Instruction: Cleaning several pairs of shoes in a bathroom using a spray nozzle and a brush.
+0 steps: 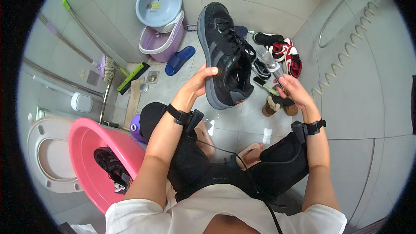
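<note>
In front of me my left hand [201, 79] grips a black athletic shoe [216, 48] by its side, thumb over the upper. The shoe is held up with its toe pointing away and its laces and opening toward my right; parts of its upper look shiny. My right hand [291, 89] holds the handle of a clear plastic tool [268, 60], whose head is just right of the shoe's laces. What kind of tool it is cannot be made out. Another black shoe [112, 165] lies in a pink basin [87, 136] at my left.
Several shoes, among them a red-and-white pair [286, 55], stand by the right wall near a green-handled brush [266, 86]. A blue slipper [180, 60], purple bucket [162, 44] and blue basin [157, 5] are ahead. Left are a floor squeegee [133, 78], mop [105, 68] and toilet seat [40, 169].
</note>
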The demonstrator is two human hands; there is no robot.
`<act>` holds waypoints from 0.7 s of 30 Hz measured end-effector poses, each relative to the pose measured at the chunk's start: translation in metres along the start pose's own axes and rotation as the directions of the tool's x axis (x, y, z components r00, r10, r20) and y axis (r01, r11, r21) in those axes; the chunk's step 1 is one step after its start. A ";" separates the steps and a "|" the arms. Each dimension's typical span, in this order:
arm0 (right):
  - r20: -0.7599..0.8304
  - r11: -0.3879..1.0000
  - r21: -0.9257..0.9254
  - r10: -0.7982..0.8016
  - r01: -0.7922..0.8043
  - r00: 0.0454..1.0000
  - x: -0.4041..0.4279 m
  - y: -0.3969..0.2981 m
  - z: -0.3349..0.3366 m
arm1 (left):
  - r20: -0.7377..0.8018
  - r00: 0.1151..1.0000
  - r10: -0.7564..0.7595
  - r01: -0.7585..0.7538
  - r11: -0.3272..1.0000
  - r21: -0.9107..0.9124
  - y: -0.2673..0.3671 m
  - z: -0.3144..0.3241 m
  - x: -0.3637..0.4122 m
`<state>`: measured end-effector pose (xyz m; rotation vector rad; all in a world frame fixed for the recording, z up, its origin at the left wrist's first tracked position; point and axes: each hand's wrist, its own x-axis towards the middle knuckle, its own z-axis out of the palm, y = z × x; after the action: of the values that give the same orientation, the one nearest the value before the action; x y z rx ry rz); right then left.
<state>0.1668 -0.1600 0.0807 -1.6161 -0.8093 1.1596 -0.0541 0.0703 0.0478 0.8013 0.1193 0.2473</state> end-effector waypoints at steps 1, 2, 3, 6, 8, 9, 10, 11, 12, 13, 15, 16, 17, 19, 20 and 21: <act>-0.009 1.000 0.003 0.001 -0.001 1.000 -0.002 -0.004 0.006 | 0.007 1.000 -0.006 0.006 1.000 0.000 -0.001 0.002 0.000; -0.018 0.987 -0.091 -0.134 0.131 0.991 -0.003 -0.007 0.012 | -0.025 1.000 -0.004 0.005 0.998 0.067 -0.001 0.005 0.001; -0.010 0.949 -0.182 -0.265 0.259 0.964 -0.004 -0.010 0.015 | -0.060 0.998 0.003 0.005 0.991 0.136 0.000 0.007 0.000; 0.027 0.723 -0.606 -0.398 0.331 0.917 -0.010 -0.020 0.019 | -0.058 0.998 0.021 -0.008 0.975 0.223 0.001 0.010 0.000; 0.077 0.492 -0.815 -0.433 0.307 0.898 -0.011 -0.020 0.021 | -0.069 0.998 0.012 0.006 0.964 0.266 0.000 0.016 0.001; 0.062 0.505 -0.810 -0.429 0.296 0.901 -0.010 -0.017 0.020 | -0.080 0.997 0.008 0.016 0.953 0.303 -0.001 0.019 0.002; 0.117 0.380 -0.847 -0.551 0.373 0.826 -0.006 -0.014 0.018 | -0.078 0.997 -0.010 0.033 0.952 0.305 -0.003 0.021 0.003; 0.180 0.241 -0.871 -0.655 0.428 0.734 -0.004 -0.011 0.017 | -0.081 0.996 -0.032 0.055 0.951 0.304 -0.005 0.022 0.005; 0.201 0.189 -0.881 -0.681 0.434 0.704 -0.003 -0.013 0.020 | -0.087 0.995 -0.048 0.072 0.950 0.303 -0.006 0.021 0.007; 0.190 0.200 -0.880 -0.681 0.430 0.707 -0.001 -0.012 0.022 | -0.088 0.994 -0.059 0.083 0.948 0.306 -0.009 0.020 0.008; 0.316 0.055 -0.893 -0.629 0.447 0.710 0.001 -0.009 0.022 | -0.070 0.996 -0.050 0.070 0.947 0.313 -0.012 0.021 0.009; 0.318 0.082 -0.887 -0.607 0.455 0.729 0.001 -0.007 0.019 | -0.069 0.996 -0.058 0.077 0.945 0.317 -0.012 0.023 0.010; 0.311 0.089 -0.887 -0.610 0.452 0.729 0.000 -0.006 0.015 | -0.102 0.993 -0.060 0.090 0.944 0.318 -0.012 0.026 0.010; 0.227 0.331 -0.819 -0.563 0.469 0.795 -0.003 -0.007 0.003 | -0.133 0.989 -0.059 0.100 0.939 0.329 -0.011 0.028 0.015; 0.192 0.380 -0.808 -0.552 0.450 0.811 -0.003 -0.005 -0.003 | -0.190 0.979 -0.070 0.131 0.935 0.330 -0.012 0.027 0.017; 0.195 0.377 -0.807 -0.555 0.454 0.808 -0.003 -0.005 -0.008 | -0.248 0.966 -0.076 0.157 0.933 0.325 -0.014 0.025 0.020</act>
<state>0.1732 -0.1639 0.0874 -1.8951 -1.8308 0.1554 -0.0275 0.0490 0.0543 1.1069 0.4395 0.2082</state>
